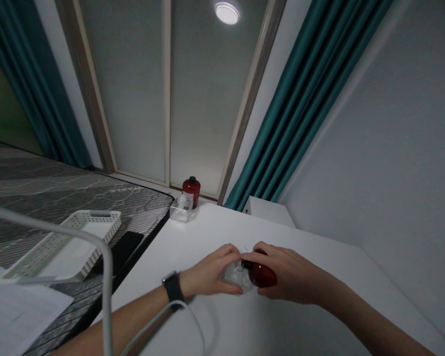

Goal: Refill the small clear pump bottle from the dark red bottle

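Observation:
My left hand (209, 271), with a black-strapped watch (173, 289) on its wrist, is shut on a crumpled piece of clear plastic (234, 275). My right hand (287, 273) grips a dark red glossy bottle (266, 276) lying on its side. Its dark neck meets the clear plastic between my hands, and my fingers hide part of both. Both hands hover close together over the white tabletop (193, 242). Farther back stands a similar dark red bottle (191, 192) with a black cap, beside a small clear box (180, 211).
A white slotted basket tray (65, 246) and a black phone (124, 250) lie on a grey patterned mattress (59, 190) left of the table. Loose papers (17, 314) and a curved white lamp arm (106, 264) sit near me, with a white cable (163, 324) below.

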Demonstrator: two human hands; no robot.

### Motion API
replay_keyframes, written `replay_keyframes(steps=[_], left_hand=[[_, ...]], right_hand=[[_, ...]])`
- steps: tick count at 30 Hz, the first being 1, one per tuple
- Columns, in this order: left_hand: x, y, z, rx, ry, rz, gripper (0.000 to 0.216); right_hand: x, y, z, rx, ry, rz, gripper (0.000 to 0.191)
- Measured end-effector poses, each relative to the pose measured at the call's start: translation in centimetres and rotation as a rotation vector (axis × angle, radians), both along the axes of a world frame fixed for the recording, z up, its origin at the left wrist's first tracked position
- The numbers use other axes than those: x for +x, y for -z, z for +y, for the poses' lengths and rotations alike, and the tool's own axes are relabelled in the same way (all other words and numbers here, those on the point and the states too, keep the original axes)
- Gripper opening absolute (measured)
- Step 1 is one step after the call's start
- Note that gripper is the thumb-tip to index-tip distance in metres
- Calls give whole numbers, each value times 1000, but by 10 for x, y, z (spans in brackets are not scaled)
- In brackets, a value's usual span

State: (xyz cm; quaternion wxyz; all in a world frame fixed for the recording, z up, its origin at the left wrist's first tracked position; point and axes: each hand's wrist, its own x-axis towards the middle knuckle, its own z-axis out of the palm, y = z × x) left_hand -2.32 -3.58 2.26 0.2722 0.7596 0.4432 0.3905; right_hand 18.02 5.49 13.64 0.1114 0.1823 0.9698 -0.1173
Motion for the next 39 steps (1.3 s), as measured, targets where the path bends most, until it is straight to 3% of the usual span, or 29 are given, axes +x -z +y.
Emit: replay_keyframes(steps=[39], left_hand=[[-1,4,3,21,2,14,61]], right_hand=[[0,-2,0,7,-14,-19,77]])
